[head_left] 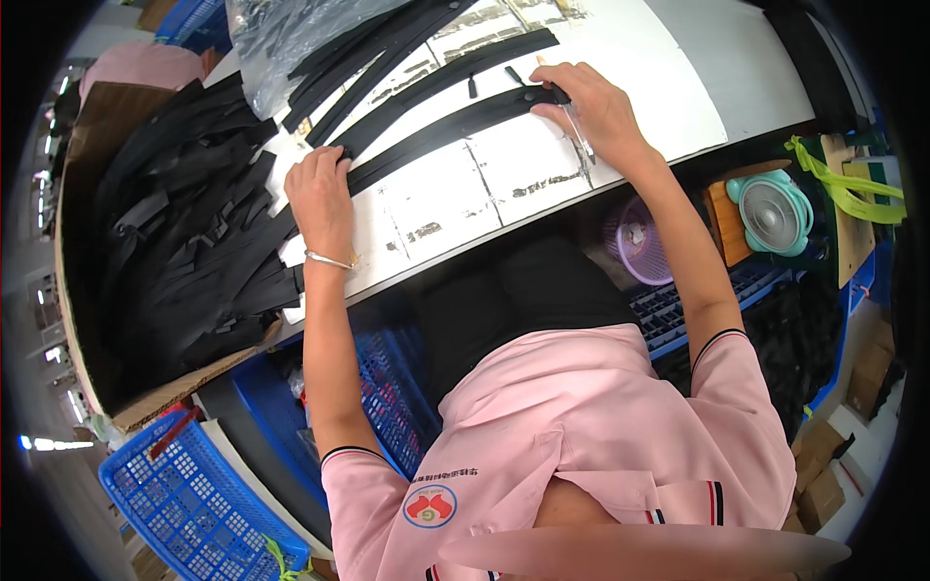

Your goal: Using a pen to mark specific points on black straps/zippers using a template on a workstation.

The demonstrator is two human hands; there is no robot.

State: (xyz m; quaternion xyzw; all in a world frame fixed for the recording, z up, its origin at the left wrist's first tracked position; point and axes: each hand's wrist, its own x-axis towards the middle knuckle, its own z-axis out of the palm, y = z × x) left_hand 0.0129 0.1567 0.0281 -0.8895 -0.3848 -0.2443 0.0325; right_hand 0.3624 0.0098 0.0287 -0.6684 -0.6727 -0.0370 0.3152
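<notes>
A long black fabric strip (pixel 441 134) lies across the white, marked worktop (pixel 436 208). At its left end my left hand (pixel 320 194) bends over with the fingers together, gripping the strip; the fingertips are partly hidden. Over the strip's right end is my right hand (pixel 599 114), curled around a pen (pixel 578 131) with a clear barrel and black top. Its thumb and fingertips also reach the strip's end. Two small black pieces (pixel 473 86) lie just beyond the strip. Farther back are more black strips (pixel 387 68).
A cardboard box (pixel 73 242) heaped with black strips (pixel 184 232) stands at the left. Clear plastic wrap (pixel 291 48) lies at the back. Below the worktop are a blue basket (pixel 194 494), a purple basket (pixel 644 242) and a small turquoise fan (pixel 772 211).
</notes>
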